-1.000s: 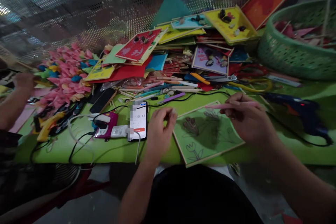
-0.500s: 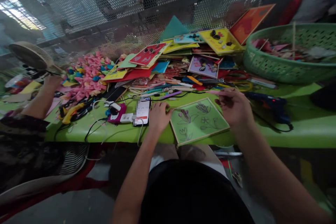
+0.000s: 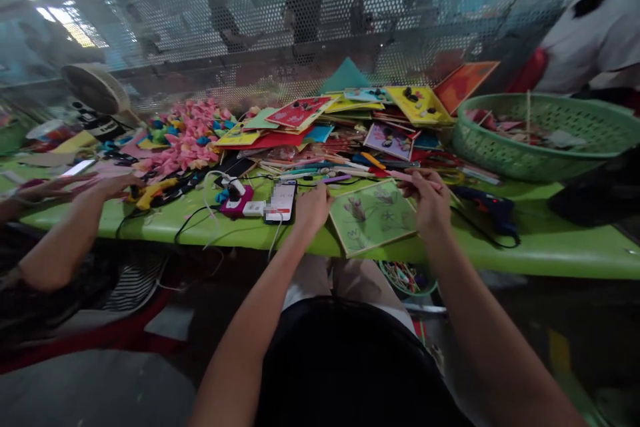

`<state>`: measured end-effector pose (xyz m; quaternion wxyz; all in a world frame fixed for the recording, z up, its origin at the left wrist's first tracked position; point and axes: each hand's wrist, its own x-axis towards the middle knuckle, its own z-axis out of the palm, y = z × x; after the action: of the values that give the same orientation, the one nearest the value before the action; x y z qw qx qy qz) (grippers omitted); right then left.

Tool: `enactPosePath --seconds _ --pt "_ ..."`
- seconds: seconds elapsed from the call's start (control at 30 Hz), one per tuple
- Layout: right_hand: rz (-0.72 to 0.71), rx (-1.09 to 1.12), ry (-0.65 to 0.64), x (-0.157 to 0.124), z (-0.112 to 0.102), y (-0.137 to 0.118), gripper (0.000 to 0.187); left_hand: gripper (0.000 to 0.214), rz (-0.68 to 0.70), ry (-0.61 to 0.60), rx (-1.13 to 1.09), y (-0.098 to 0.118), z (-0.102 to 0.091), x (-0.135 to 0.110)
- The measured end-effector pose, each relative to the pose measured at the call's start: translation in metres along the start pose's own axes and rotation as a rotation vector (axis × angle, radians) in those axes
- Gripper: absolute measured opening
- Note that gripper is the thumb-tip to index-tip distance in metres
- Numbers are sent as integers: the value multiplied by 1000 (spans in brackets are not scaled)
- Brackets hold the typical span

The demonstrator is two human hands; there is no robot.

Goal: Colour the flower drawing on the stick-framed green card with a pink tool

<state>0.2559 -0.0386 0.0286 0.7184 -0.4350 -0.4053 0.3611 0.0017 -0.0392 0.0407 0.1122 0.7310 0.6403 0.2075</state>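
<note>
A green card [image 3: 373,227] with a pale stick frame and dark flower drawings lies at the table's front edge. My left hand [image 3: 313,207] is at its left edge, fingers curled in and thumb side against the corner. My right hand [image 3: 433,203] is closed around a pink marker [image 3: 400,175], held over the card's upper right corner. Just behind my left hand lies a purple pen [image 3: 335,179]. A phone [image 3: 280,203] and a magenta power strip [image 3: 237,202] sit to the left of that hand.
A glue gun [image 3: 485,205] lies right of my right hand, before a green basket [image 3: 530,153]. Framed cards [image 3: 300,113] and sticks are heaped behind. Pink flowers [image 3: 185,137] and yellow-handled pliers [image 3: 155,193] lie left, near a co-worker's hands [image 3: 110,187]. Cables cross the front edge.
The view has shifted. My left hand's fingers have drawn in at the card's edge. My right hand still holds the pink marker. The co-worker's hand has come down toward the pliers.
</note>
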Motion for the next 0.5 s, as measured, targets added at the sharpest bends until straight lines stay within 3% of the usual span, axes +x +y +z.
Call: enactPosePath --seconds 0.2,0.33,0.4,0.5 --pt "-16 49 -22 0 0 2 24 10 -46 216 -792 -8 10 8" --pt "-9 157 -73 1 -3 3 23 21 -246 336 -1242 0 22 12" --pt "-21 177 -86 0 -4 2 22 27 -396 305 -1429 6 23 13" --pt "-25 196 -102 -2 -4 1 21 38 -556 50 -1651 15 18 10"
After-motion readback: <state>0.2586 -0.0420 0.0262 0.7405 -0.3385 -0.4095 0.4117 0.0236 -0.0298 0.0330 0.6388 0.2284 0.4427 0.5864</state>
